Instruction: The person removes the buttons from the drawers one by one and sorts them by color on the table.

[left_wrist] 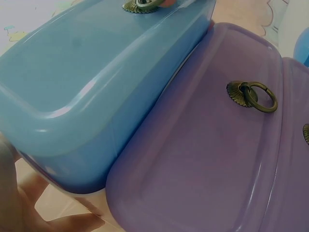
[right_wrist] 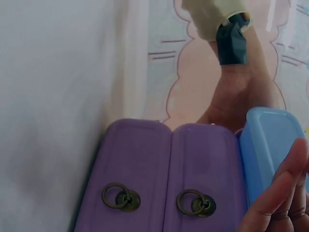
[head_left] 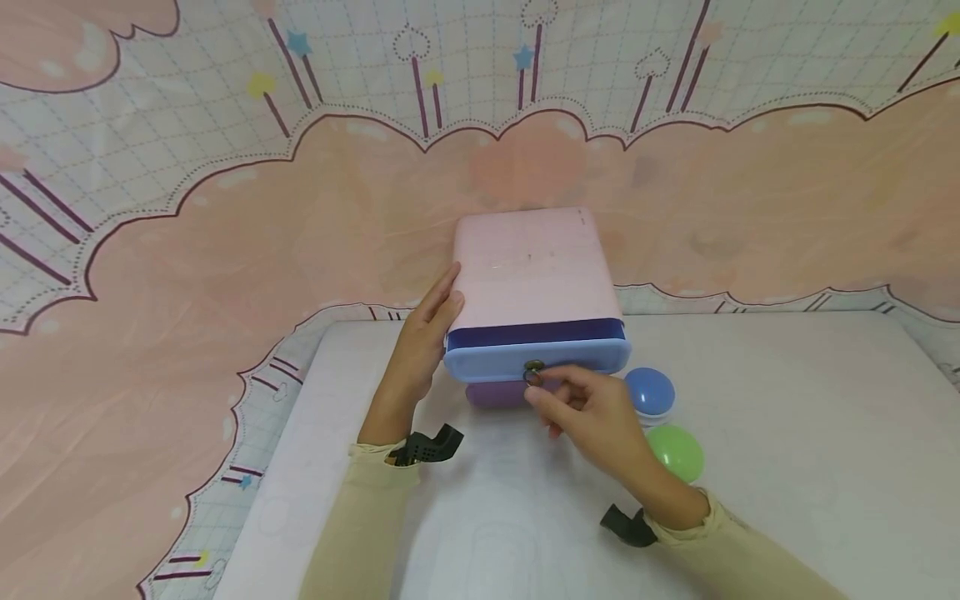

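A small pink chest of drawers [head_left: 532, 267] stands on the table, its top blue drawer [head_left: 487, 363] pulled partway out. Below it are two purple drawers [left_wrist: 193, 145], flush with each other and each fitted with a bronze ring pull [right_wrist: 195, 203]. My right hand [head_left: 600, 412] pinches the blue drawer's ring pull [head_left: 532, 377] between thumb and fingers. Against the chest's left side rests my left hand [head_left: 420, 350], its fingers extended along the wall. Part of that hand is cut off in the left wrist view.
Right of the chest, beside my right hand, sit a blue round-topped object [head_left: 650, 392] and a green one [head_left: 677, 452]. The white table [head_left: 787, 433] meets a patterned cloth backdrop [head_left: 360, 225] behind the chest. Dark bands [head_left: 427, 446] are on both wrists.
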Motion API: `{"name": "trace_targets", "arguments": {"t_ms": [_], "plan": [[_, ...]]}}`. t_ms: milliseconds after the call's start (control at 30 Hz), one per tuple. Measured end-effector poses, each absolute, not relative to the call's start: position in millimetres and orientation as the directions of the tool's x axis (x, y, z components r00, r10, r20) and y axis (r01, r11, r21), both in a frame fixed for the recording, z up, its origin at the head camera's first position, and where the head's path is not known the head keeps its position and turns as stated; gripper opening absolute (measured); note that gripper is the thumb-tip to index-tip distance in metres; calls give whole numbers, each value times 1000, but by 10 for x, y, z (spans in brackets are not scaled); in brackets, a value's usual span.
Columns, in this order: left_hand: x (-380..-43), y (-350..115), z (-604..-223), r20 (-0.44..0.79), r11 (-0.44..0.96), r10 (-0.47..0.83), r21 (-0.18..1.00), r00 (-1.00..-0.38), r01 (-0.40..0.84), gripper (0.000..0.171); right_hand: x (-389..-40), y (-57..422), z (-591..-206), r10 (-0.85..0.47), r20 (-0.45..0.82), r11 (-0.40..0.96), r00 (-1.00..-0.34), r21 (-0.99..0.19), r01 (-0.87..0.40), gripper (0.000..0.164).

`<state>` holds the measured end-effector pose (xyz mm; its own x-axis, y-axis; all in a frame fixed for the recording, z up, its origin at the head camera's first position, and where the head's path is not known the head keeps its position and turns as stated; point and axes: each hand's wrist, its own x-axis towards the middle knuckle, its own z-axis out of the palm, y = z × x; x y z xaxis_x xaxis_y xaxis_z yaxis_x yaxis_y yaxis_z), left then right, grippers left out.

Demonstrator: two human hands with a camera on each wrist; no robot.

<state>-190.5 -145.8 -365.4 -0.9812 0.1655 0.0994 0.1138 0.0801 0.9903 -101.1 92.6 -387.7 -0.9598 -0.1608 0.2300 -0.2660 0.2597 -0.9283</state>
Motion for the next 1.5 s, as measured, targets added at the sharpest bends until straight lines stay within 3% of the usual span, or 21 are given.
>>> {"name": "trace_targets", "arguments": {"t_ms": [300, 900, 1500], "plan": [[-1905, -1461, -3660, 96, 83, 171, 990, -981, 112, 52, -1036, 892, -3871, -155, 197, 210, -968, -951, -228, 17], [-1902, -1452, -3647, 74, 122, 152, 988, -986, 93, 51, -1118, 891, -3847, -161, 189, 212, -969, -952, -221, 21], [-1900, -1456, -3626, 17, 69, 156, 997, -988, 29, 51, -1303, 849, -3832, -129, 137, 160, -982, -975, -157, 22]]}}
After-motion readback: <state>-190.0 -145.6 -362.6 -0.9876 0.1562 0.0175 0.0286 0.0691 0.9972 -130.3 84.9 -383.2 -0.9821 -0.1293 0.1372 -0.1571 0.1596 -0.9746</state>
